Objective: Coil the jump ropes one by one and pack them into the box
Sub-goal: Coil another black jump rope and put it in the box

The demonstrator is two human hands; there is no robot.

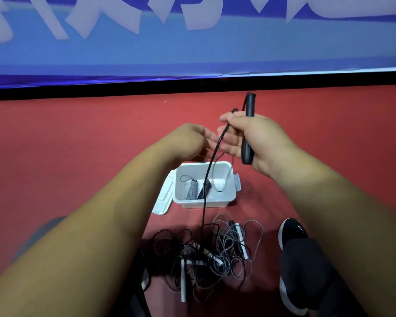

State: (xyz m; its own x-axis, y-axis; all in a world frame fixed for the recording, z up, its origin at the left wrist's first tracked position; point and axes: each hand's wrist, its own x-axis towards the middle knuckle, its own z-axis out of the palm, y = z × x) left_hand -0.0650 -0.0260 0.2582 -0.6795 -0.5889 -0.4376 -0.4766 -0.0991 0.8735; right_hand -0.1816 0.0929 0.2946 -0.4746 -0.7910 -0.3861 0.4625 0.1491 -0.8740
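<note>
right hand (258, 138): fingers curled tight round the black handle (249, 106) of a jump rope, held near upright, forearm entering from 5 o'clock. left hand (192, 138): fingers loosely spread, gripping nothing, just beside the black cord (209, 170) at 9 o'clock of the right hand; contact cannot be told. the cord drops past the white box (204, 203), which holds two ribbed handles (192, 189), to the pile of ropes (215, 252) at the box's 6 o'clock on the red floor (78, 145).

Red floor (66, 145) carries white box (204, 203), lid (164, 200), tangled jump ropes (215, 248) and shoe (292, 229).
</note>
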